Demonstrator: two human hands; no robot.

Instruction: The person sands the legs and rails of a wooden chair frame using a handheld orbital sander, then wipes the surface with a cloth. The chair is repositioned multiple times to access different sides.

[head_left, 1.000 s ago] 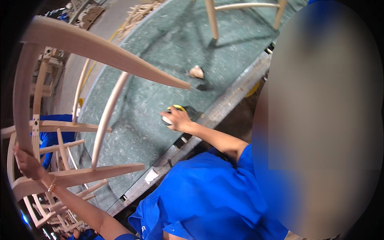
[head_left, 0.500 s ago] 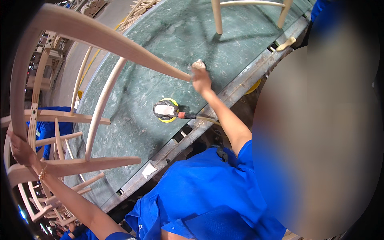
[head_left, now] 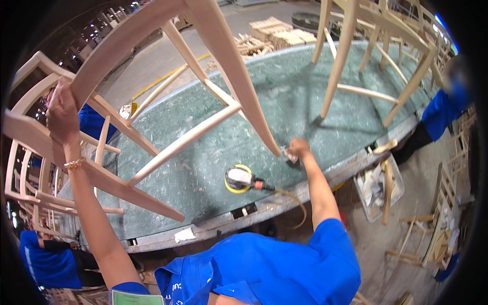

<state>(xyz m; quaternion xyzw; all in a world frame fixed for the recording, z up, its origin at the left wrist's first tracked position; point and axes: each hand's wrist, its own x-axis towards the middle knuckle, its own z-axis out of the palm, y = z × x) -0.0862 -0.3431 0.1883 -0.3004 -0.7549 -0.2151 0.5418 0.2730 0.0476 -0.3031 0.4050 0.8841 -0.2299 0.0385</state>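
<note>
My left hand (head_left: 63, 114) is closed around the upper bend of a pale, unfinished wooden chair frame (head_left: 137, 38), which lies tipped over on a green table (head_left: 198, 198). One of its tapered legs slants down toward my right hand (head_left: 299, 147). That hand pinches a small folded piece, dark on one side and pale on the other, which looks like sandpaper (head_left: 292, 160), close beside the leg's tip. Between the frame's legs and the table's near edge lies an orbital sander (head_left: 239, 178) with a yellow pad; neither hand touches it.
Another wooden chair (head_left: 345, 66) stands on the table at the far right. The sander's hose (head_left: 304, 211) loops over the near edge. Below right is a bin of scraps (head_left: 378, 190). Co-workers in blue (head_left: 51, 262) are at left and right; stacked wood pieces (head_left: 279, 33) lie beyond.
The view has swung, showing more of the right side. The chair frame is tilted differently, its leg pointing more steeply down. My right hand stays by the leg's tip; my left keeps its hold.
</note>
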